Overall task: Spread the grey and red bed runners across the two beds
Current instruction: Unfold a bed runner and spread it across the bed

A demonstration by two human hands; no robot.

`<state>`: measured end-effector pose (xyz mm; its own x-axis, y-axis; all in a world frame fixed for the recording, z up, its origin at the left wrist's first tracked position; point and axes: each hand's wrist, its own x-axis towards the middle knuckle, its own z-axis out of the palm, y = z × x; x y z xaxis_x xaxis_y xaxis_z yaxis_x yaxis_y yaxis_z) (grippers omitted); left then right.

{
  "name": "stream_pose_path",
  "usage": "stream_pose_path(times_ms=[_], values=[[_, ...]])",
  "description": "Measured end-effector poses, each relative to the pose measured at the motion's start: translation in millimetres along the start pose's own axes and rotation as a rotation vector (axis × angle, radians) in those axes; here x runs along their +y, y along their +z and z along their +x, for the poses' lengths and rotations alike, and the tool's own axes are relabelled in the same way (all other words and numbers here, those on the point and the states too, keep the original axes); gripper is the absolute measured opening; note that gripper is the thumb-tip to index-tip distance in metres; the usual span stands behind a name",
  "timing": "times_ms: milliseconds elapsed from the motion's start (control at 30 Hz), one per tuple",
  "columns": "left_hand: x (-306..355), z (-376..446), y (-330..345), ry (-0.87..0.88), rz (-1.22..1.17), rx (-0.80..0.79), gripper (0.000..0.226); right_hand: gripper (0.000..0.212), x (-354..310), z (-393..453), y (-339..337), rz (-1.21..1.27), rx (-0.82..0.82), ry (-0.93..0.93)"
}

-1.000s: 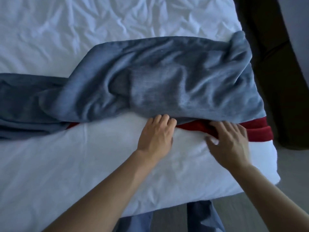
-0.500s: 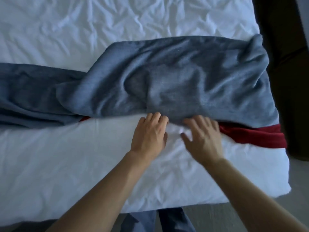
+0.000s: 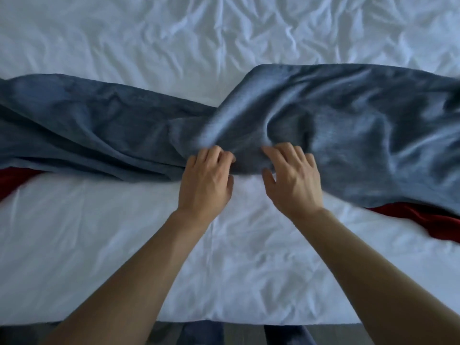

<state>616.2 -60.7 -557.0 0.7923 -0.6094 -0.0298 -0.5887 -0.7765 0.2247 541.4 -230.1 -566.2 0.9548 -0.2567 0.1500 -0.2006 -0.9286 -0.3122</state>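
Roughly halfway, I'd judge: grey runner lies across the bed but twisted & bunched mid-span, red runner mostly buried beneath. Your left hand pinches the grey near edge; right hand presses fabric w/ spread fingers. Flattening's left; second bed not visible.

The grey runner is running off the frame at both 9 and 3 o'clock, so neither end is showing. It is covering nearly all of the red runner, which is peeking out only at 4 o'clock and as a sliver at 9 o'clock; how it is lying beneath cannot be told. The left hand is curling its fingertips into the grey fabric, hiding them. The fabric at 3 o'clock is blurring. The bed is extending beyond the top and side edges.
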Motion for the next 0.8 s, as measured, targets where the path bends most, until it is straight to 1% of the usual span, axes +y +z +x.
stream_pose_path(times_ms=[67, 167, 267, 333, 433, 500, 533, 600, 667, 700, 733, 800], values=[[-17, 10, -8, 0.033, -0.029, 0.051, 0.026, 0.029, -15, 21, 2, -0.006, 0.06, 0.007], [-41, 34, -24, 0.051, -0.072, 0.104, 0.023, 0.024, -35, 60, 4, -0.019, 0.091, 0.016], [-66, 62, -37, 0.043, -0.083, 0.122, 0.014, 0.02, -51, 97, 4, -0.044, 0.133, 0.045], [-85, 82, -41, 0.051, -0.063, 0.107, 0.013, 0.019, -60, 119, 6, -0.05, 0.134, 0.044], [-110, 109, -39, 0.068, -0.022, 0.038, 0.018, 0.021, -66, 149, 11, -0.058, 0.067, 0.037], [-120, 122, -31, 0.079, 0.015, -0.044, 0.022, 0.022, -64, 165, 16, -0.126, -0.039, 0.042], [-123, 128, -26, 0.086, 0.03, -0.084, 0.022, 0.024, -62, 172, 18, -0.173, -0.131, 0.042], [-125, 138, -18, 0.097, 0.034, -0.131, 0.021, 0.029, -59, 185, 21, -0.282, -0.371, 0.03], [-125, 144, -14, 0.097, 0.028, -0.141, 0.018, 0.032, -59, 195, 24, -0.386, -0.592, -0.004], [-125, 147, -12, 0.101, 0.03, -0.142, 0.016, 0.033, -59, 199, 25, -0.42, -0.657, -0.019], [-126, 150, -11, 0.104, 0.033, -0.137, 0.014, 0.032, -58, 203, 26, -0.441, -0.689, -0.035], [-128, 157, -13, 0.082, 0.027, -0.115, 0.01, 0.027, -55, 211, 27, -0.456, -0.705, -0.06]])
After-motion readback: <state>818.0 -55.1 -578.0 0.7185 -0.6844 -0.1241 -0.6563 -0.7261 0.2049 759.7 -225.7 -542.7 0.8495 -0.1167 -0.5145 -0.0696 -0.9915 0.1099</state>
